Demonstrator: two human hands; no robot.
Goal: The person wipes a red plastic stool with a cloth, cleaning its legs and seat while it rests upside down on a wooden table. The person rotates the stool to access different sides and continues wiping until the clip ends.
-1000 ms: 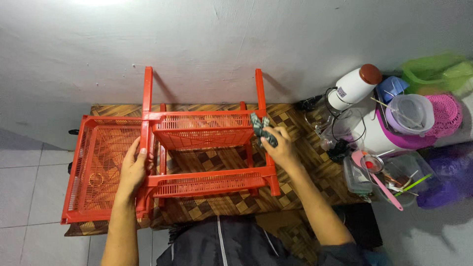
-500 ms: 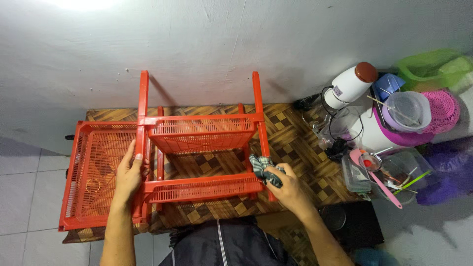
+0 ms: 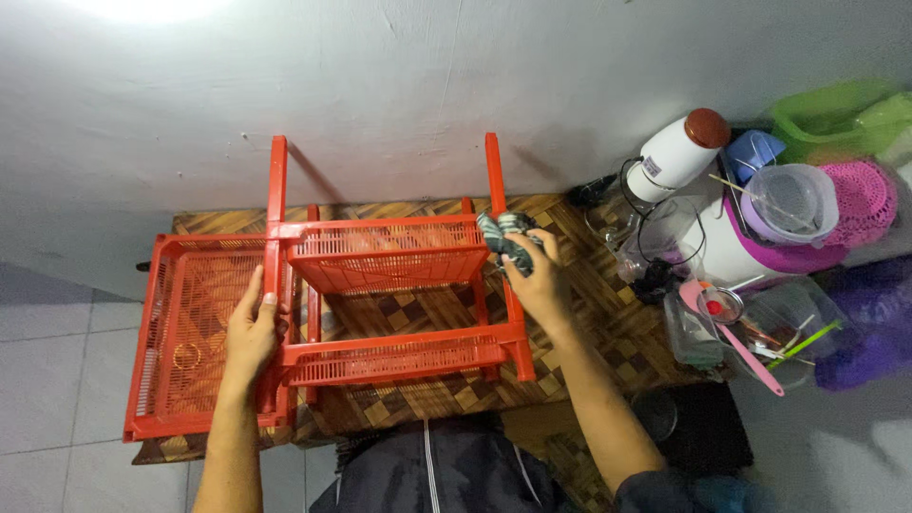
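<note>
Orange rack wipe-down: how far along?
Cannot tell what is already clean; no visible dirt difference. In hand: the right hand presses a dark cloth against the far end of the right post of the orange rack, while the left hand steadies the left post. Nothing shows the trays wiped.

I see the rack [image 3: 389, 285] lying on the table [image 3: 579, 285] against the wall [image 3: 456, 85]. My left hand [image 3: 249, 337] rests on its left post, my right hand [image 3: 537, 280] presses a cloth [image 3: 503, 237] to its right post; kitchenware [image 3: 760, 228] right
</note>
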